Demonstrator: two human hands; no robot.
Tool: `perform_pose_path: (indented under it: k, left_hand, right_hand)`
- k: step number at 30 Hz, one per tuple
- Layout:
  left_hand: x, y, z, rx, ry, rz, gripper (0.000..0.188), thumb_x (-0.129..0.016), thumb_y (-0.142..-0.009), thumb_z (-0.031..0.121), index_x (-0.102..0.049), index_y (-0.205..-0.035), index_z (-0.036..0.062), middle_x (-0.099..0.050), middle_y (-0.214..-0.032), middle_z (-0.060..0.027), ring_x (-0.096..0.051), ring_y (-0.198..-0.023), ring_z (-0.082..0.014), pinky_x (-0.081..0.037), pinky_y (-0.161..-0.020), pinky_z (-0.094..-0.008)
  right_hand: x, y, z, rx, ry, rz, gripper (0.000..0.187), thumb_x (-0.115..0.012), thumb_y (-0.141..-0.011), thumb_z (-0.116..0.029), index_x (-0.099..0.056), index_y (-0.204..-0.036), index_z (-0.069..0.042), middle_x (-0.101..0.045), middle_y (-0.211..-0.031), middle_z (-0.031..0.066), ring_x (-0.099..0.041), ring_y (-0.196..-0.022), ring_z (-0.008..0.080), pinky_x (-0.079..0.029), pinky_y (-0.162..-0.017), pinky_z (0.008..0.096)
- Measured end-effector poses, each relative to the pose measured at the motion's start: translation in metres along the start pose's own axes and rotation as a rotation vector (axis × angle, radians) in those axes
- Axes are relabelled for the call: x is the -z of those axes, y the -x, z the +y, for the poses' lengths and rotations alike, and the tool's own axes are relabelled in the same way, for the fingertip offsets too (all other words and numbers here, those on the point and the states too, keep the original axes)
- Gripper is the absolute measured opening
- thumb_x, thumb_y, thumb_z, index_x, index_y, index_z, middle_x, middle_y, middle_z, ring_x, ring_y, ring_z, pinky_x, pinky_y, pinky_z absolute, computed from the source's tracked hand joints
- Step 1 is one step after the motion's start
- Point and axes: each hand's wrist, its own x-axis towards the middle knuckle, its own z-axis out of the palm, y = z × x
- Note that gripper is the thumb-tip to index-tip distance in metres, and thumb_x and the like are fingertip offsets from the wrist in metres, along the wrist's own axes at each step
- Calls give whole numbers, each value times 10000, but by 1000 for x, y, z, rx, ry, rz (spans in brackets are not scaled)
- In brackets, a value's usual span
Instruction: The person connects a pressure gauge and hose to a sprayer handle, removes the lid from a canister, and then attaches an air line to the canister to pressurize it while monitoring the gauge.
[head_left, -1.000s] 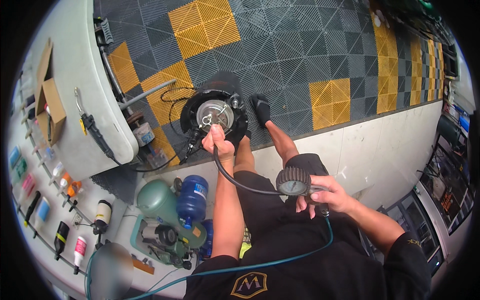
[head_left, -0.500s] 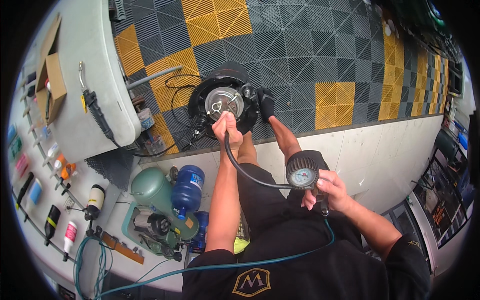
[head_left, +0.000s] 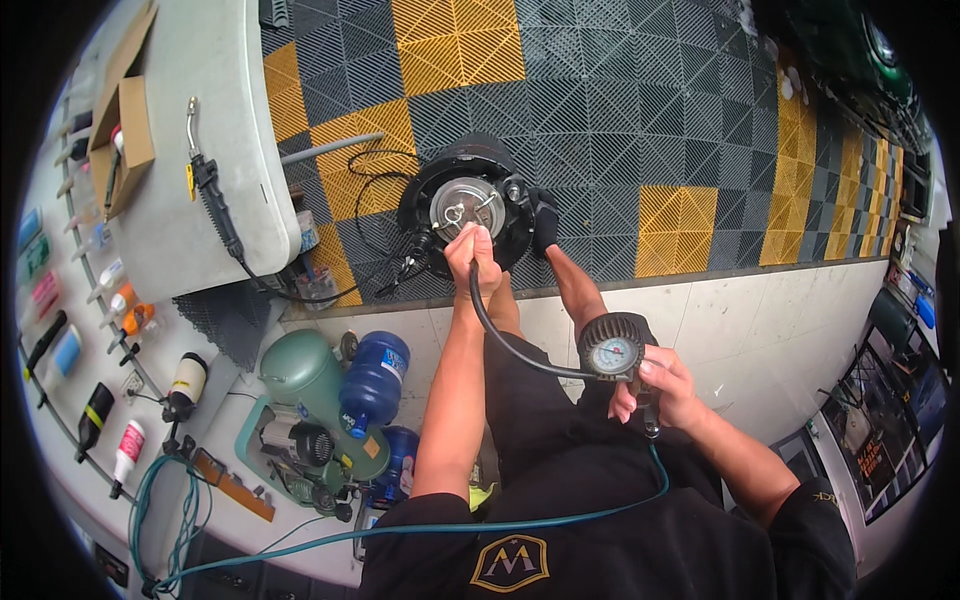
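Observation:
My left hand (head_left: 474, 258) is closed around the end of a short black air hose (head_left: 492, 328), right at the metal lid (head_left: 466, 200) of a black round tank (head_left: 478, 150). Its fingers hide the hose's fitting and whatever it meets on the lid. A wire ring and metal loops show on the lid. In my right hand (head_left: 668, 385) is a tire inflator with a round pressure gauge (head_left: 613, 354), its dial face up. The black hose runs from the inflator to my left hand. A teal air line (head_left: 560, 522) enters the inflator from below.
A white table (head_left: 215, 80) with a spray lance (head_left: 213, 205) and a cardboard box (head_left: 128, 140) stands at left. Below it are a green compressor (head_left: 305, 370) and blue water jugs (head_left: 376, 375). Black and yellow floor tiles (head_left: 455, 50) lie ahead. My shoe (head_left: 544, 222) is beside the tank.
The view has shifted slightly, so the table and tank appear farther right. Both hands keep their grips, the left at the lid and the right on the inflator.

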Motion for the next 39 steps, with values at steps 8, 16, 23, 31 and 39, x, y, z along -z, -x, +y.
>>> perform_pose_path:
  k: [8, 16, 23, 31, 39]
  left_hand:
    - [-1, -2, 0, -59, -31, 9, 373, -505, -971, 72, -404, -628, -33, -394, -563, -128, -415, -497, -272, -312, -497, -391]
    - [0, -2, -1, -92, -36, 14, 344, -512, -963, 57, -422, -644, -37, -419, -578, -139, -434, -508, -296, -334, -504, -398]
    - [2, -2, 3, -80, -51, 21, 343, -516, -966, 58, -441, -643, -30, -427, -585, -156, -446, -519, -325, -360, -529, -422]
    - [4, -3, 2, -102, -31, 20, 338, -530, -959, 49, -452, -639, -28, -433, -571, -156, -452, -515, -341, -366, -531, -420]
    - [5, -5, 1, -127, -24, 30, 336, -536, -963, 47, -466, -642, -24, -455, -581, -160, -462, -520, -348, -375, -538, -424]
  right_hand:
    - [1, 0, 0, -24, -6, 44, 408, -496, -1008, -304, -539, -1154, 75, -600, -699, 162, -643, -604, 280, -587, -703, 463]
    - [2, 2, 1, -31, 15, 83, 397, -505, -998, -323, -543, -1106, 56, -596, -692, 167, -642, -591, 300, -586, -689, 487]
    - [4, -1, 2, -17, -18, 45, 374, -481, -1007, -286, -541, -1131, 61, -602, -704, 159, -646, -609, 283, -583, -706, 460]
    - [0, 0, 0, -10, 64, 119, 434, -504, -991, -367, -561, -1035, 60, -589, -657, 156, -627, -566, 292, -589, -672, 485]
    - [-1, -2, 0, 20, 85, 61, 435, -499, -980, -324, -550, -1096, 92, -598, -679, 161, -628, -580, 268, -588, -691, 454]
